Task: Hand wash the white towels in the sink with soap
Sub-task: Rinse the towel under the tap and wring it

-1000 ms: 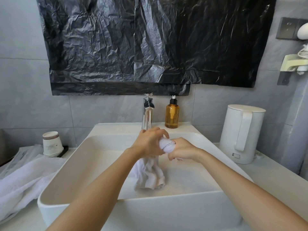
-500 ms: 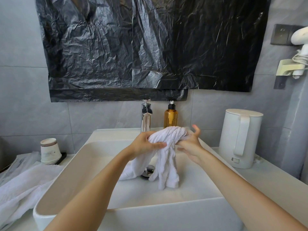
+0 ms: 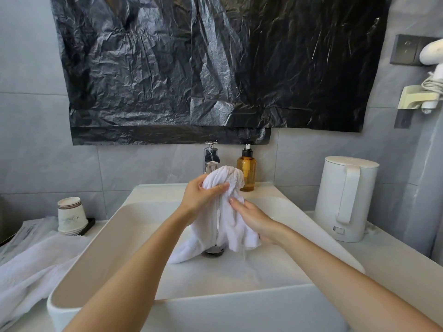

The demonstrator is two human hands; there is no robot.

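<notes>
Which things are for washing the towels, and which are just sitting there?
For the job: held towel, sink, soap bottle, faucet, second towel on the counter.
Just sitting: kettle, stacked paper cups, black plastic sheet, hair dryer.

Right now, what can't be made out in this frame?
Head view:
Faucet spout: hidden behind the raised towel.
Drain: mostly covered by the towel's ends.
Right hand thumb: behind the towel, grip unclear.
Spare towel at left: cut by the frame's left edge.
</notes>
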